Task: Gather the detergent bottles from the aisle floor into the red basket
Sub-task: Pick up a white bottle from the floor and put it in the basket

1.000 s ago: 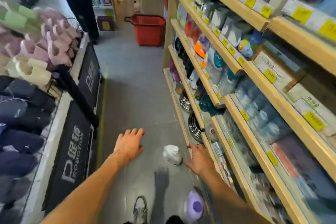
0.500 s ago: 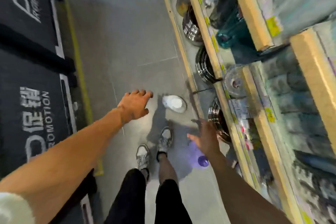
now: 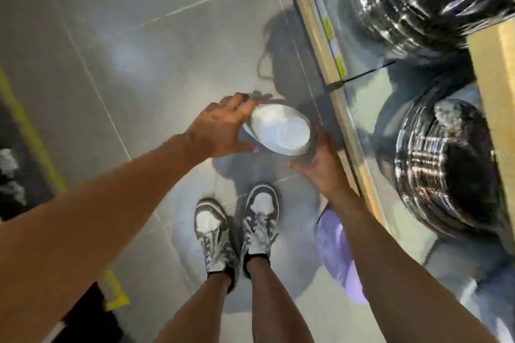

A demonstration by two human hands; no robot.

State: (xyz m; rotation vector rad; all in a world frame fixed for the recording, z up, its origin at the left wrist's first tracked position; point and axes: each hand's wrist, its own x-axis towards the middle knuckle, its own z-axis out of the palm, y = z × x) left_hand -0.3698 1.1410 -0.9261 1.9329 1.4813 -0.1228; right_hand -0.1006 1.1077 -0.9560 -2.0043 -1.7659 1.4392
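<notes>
A white detergent bottle (image 3: 281, 132) stands on the grey aisle floor, seen from straight above, just ahead of my shoes. My left hand (image 3: 220, 127) curves its fingers and thumb round the bottle's left side. My right hand (image 3: 320, 167) lies with its palm open at the bottle's lower right side, in shadow; contact is unclear. A purple detergent bottle (image 3: 335, 253) sits on the floor by my right foot, partly hidden behind my right forearm. The red basket is out of view.
A wooden shelf edge (image 3: 323, 44) runs along the right, close to the white bottle, with stacked shiny metal bowls (image 3: 443, 167) on the bottom shelf. My two shoes (image 3: 237, 228) stand below the bottle. A yellow floor line (image 3: 30, 131) and a dark display base lie at the left.
The view tipped down to the floor. Both hands dropped and closed in on the white bottle, the left one now curving round it. The basket has left the view.
</notes>
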